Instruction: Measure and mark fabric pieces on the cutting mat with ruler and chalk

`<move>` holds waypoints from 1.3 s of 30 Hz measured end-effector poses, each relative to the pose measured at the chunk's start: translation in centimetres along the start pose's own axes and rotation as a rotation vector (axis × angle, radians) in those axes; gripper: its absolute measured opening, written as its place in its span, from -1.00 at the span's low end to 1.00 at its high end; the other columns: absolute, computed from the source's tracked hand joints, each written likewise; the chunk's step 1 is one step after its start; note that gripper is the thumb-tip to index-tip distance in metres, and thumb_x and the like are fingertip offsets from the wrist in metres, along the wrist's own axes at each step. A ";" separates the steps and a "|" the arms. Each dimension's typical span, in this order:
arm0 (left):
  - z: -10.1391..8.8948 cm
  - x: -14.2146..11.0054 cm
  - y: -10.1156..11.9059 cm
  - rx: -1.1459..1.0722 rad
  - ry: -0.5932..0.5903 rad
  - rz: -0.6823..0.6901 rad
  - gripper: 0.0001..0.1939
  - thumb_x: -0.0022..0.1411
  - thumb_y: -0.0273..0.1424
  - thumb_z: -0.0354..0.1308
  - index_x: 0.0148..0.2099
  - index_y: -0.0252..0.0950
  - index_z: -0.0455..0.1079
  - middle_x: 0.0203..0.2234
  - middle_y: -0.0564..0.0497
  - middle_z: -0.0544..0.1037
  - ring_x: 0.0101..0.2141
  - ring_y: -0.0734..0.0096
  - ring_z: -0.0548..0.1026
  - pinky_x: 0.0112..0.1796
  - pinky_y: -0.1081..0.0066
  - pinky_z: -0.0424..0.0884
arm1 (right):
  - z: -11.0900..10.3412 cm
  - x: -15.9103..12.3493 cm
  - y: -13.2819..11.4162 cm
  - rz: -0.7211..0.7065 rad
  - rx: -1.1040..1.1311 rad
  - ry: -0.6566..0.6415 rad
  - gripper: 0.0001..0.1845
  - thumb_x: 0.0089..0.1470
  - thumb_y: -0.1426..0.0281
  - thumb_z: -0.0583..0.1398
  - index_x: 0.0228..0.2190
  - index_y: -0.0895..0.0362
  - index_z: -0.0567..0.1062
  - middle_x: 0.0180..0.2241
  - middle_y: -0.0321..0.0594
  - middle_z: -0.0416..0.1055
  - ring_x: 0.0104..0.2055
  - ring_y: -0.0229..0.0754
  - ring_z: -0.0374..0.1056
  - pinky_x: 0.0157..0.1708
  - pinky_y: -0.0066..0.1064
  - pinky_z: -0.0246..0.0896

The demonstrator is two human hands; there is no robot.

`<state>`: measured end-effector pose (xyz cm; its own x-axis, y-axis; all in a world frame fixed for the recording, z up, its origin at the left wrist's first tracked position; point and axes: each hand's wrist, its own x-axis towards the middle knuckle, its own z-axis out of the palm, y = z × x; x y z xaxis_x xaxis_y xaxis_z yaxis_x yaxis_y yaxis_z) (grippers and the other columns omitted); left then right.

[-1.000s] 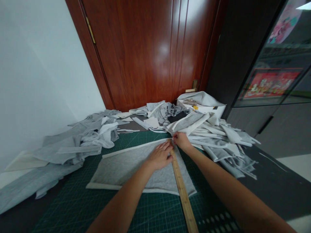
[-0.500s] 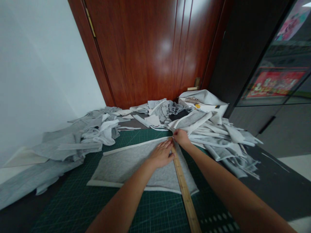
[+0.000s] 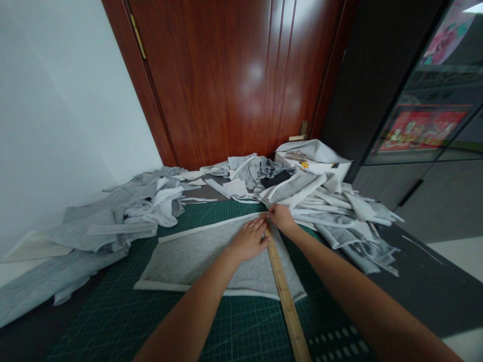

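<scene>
A piece of grey fabric point(image 3: 192, 259) with white edges lies flat on a green cutting mat point(image 3: 109, 311). Across its right part runs a long wooden ruler point(image 3: 282, 284), which extends down past the fabric's near edge. My left hand point(image 3: 249, 240) rests palm down on the fabric, fingers stretched out, with its fingertips at the ruler's far end. My right hand point(image 3: 279, 217) is closed in a pinch just beyond that end, by the fabric's far right corner. Whatever is between its fingers is too small to make out.
Grey and white fabric scraps point(image 3: 151, 201) are heaped along the wall at left and below the wooden door point(image 3: 226, 85). More fabric pieces point(image 3: 339, 206) are piled at right, near a white box point(image 3: 332, 168). A dark cabinet point(image 3: 350, 80) stands behind them.
The whole view has shifted slightly. Both hands, the ruler and the fabric keep almost the same places relative to each other.
</scene>
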<state>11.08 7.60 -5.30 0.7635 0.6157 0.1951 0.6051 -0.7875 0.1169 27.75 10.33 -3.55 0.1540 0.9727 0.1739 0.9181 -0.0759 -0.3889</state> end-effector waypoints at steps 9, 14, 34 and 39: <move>0.1 0.1 0.1 0.026 0.007 -0.012 -0.47 0.35 -0.22 -0.13 0.25 -0.41 0.11 0.24 -0.24 0.19 0.25 0.17 0.12 0.22 0.17 0.02 | -0.6 -2.8 -0.2 -0.059 -0.030 -0.025 -0.78 0.16 0.50 0.06 -0.32 0.23 0.52 -0.29 -0.05 0.53 -0.23 -0.16 0.43 -0.29 -0.47 0.12; 0.6 0.2 0.3 0.039 0.034 -0.024 -0.50 0.35 -0.24 -0.14 0.24 -0.41 0.13 0.24 -0.24 0.20 0.25 0.18 0.12 0.22 0.16 0.01 | -0.7 -4.9 0.2 -0.101 -0.017 -0.031 -0.79 0.14 0.51 0.06 -0.33 0.21 0.50 -0.30 -0.08 0.53 -0.24 -0.18 0.42 -0.29 -0.49 0.11; 0.8 0.3 1.1 0.055 0.034 -0.083 -0.48 0.35 -0.24 -0.16 0.27 -0.39 0.09 0.27 -0.20 0.15 0.27 0.21 0.06 0.23 0.14 -0.04 | -2.1 -11.7 1.2 -0.139 0.230 -0.105 -0.88 0.04 0.53 0.14 -0.45 0.15 0.47 -0.42 -0.22 0.50 -0.37 -0.22 0.38 -0.38 -0.49 0.08; 0.9 0.3 1.0 0.066 0.031 -0.080 -0.47 0.36 -0.23 -0.16 0.27 -0.39 0.08 0.26 -0.21 0.16 0.27 0.20 0.06 0.24 0.14 -0.05 | -2.4 -14.1 1.5 -0.149 0.284 -0.151 -0.90 0.03 0.51 0.14 -0.44 0.15 0.46 -0.42 -0.21 0.50 -0.37 -0.20 0.39 -0.37 -0.48 0.12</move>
<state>12.15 7.00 -5.99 0.7057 0.6742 0.2176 0.6780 -0.7318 0.0686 27.84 -4.02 -4.42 -0.0491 0.9916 0.1196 0.7851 0.1123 -0.6091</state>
